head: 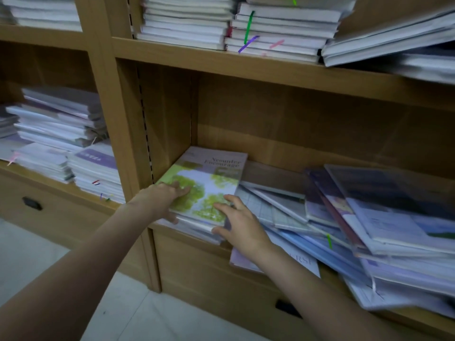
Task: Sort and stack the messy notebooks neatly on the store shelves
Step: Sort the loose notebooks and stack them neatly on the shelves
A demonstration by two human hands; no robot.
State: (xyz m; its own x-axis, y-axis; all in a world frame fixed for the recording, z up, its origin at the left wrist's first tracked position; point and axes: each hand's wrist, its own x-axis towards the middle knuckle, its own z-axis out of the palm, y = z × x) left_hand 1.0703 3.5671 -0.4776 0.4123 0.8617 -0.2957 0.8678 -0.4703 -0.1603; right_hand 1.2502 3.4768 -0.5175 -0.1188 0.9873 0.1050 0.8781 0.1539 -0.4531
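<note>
A short stack of notebooks, its top cover (209, 178) printed with green trees, lies in the left corner of the middle shelf (270, 166). My left hand (163, 199) holds the stack's near left corner, fingers on the cover and thumb under the edge. My right hand (240, 223) grips the near right corner, fingers spread on top and thumb against the front edge. To the right, a messy slanted heap of notebooks (357, 225) sprawls across the same shelf, some hanging over its front edge.
Neat white stacks (187, 20) fill the shelf above, with tilted ones (394, 38) at right. The left bay holds purple-and-white piles (61, 134). Drawers with dark handles (32, 203) sit below the shelves. Pale tiled floor (123, 311) lies at lower left.
</note>
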